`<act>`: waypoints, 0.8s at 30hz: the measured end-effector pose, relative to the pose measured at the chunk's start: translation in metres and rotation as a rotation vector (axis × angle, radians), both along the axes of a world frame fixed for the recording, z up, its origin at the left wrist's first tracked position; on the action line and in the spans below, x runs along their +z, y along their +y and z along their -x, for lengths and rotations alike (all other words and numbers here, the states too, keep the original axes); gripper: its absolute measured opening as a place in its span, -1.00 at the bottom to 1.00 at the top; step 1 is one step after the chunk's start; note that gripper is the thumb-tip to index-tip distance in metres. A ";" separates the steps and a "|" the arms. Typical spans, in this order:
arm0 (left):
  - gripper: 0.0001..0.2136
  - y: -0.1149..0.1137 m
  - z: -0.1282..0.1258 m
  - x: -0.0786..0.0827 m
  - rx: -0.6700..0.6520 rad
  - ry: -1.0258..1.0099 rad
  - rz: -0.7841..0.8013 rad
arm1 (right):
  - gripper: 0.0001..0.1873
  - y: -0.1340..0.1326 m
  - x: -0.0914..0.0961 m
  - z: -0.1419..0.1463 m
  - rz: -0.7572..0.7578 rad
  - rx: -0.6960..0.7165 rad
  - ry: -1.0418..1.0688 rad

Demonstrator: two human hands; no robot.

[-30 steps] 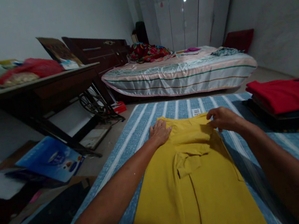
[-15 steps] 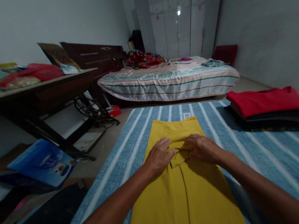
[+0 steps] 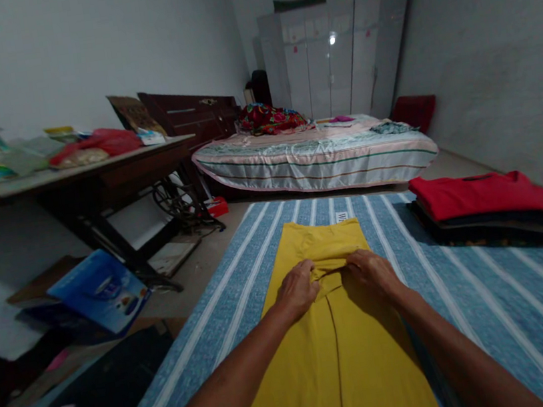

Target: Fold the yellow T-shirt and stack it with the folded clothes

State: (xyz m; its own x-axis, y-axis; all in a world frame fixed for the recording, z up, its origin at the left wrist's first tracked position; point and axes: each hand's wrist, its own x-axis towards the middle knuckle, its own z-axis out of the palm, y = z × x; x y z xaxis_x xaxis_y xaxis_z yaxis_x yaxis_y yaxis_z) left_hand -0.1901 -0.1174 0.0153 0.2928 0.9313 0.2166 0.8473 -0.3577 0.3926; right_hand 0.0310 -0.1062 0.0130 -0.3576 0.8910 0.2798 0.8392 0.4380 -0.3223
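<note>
Both hands are sitting closer together than one second ago, when they were reaching to the garment's far left and far right edges; over the last half second they are hardly shifting.

Head view: two bare hands, one yellow garment (image 3: 370,365). Garment is lying lengthwise on one blue striped sheet (image 3: 498,306), running from the near edge toward the far side, beside one white label (image 3: 341,216). Left hand (image 3: 298,289) is closing curled fingers on the left part of a crosswise fold; right hand (image 3: 373,273) is gripping the same fold on the right. A short stretch of fold is showing between them; the far end is extending beyond the grip, the longer part running near, between the forearms.

To the right, one folded stack (image 3: 498,232) is lying well apart: one red garment (image 3: 477,196) on top, darker layers beneath, count unclear. Far off, one bed (image 3: 311,165) is standing; left, one table (image 3: 145,167).
</note>
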 end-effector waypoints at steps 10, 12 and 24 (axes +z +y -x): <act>-0.92 0.000 -0.007 0.003 0.149 0.049 -0.059 | -0.81 -0.008 -0.008 0.002 -0.052 0.093 0.132; -0.90 -0.002 -0.011 0.008 0.180 0.076 -0.066 | -0.82 -0.008 -0.006 0.001 -0.050 0.119 0.147; -0.90 -0.002 -0.029 0.032 0.339 0.047 0.094 | -0.85 -0.015 0.000 0.005 0.035 0.136 0.240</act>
State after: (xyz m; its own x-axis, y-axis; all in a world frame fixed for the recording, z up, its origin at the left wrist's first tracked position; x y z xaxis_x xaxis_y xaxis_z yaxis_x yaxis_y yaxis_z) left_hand -0.1606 -0.1190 0.0470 -0.0286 0.9925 0.1192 0.9296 -0.0174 0.3680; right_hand 0.0263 -0.1211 0.0127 -0.4014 0.8500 0.3410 0.6716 0.5264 -0.5214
